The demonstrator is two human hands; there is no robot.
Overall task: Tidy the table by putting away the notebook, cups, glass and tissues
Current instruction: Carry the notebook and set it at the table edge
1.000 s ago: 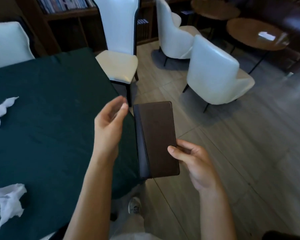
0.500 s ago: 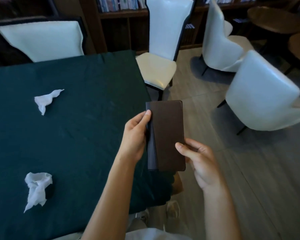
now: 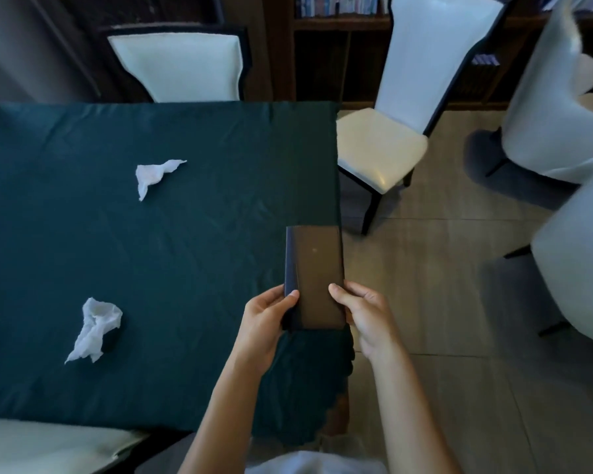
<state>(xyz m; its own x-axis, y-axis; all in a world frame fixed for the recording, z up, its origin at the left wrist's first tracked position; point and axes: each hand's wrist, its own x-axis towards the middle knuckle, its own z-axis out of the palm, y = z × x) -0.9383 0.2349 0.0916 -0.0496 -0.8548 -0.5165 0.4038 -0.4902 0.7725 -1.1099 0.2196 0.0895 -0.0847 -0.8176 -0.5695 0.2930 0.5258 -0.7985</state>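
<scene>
A closed dark brown notebook (image 3: pixel 317 268) is held over the right edge of the table (image 3: pixel 192 234), which has a dark green cloth. My left hand (image 3: pixel 266 319) grips its lower left corner at the spine. My right hand (image 3: pixel 363 313) grips its lower right edge. Two crumpled white tissues lie on the cloth: one tissue (image 3: pixel 153 176) towards the far side, the other tissue (image 3: pixel 95 328) nearer on the left. No cups or glass are in view.
White chairs surround the table: one chair (image 3: pixel 178 65) behind it, a second chair (image 3: pixel 401 107) at the right corner, two more chairs (image 3: pixel 555 124) further right, and a seat (image 3: pixel 42 443) at the near left. Dark bookshelves (image 3: pixel 336 35) line the back wall.
The view has swung left, bringing more of the table in. My left hand closed on the notebook's spine and slid down to its lower corner; the notebook came over the table's edge.
</scene>
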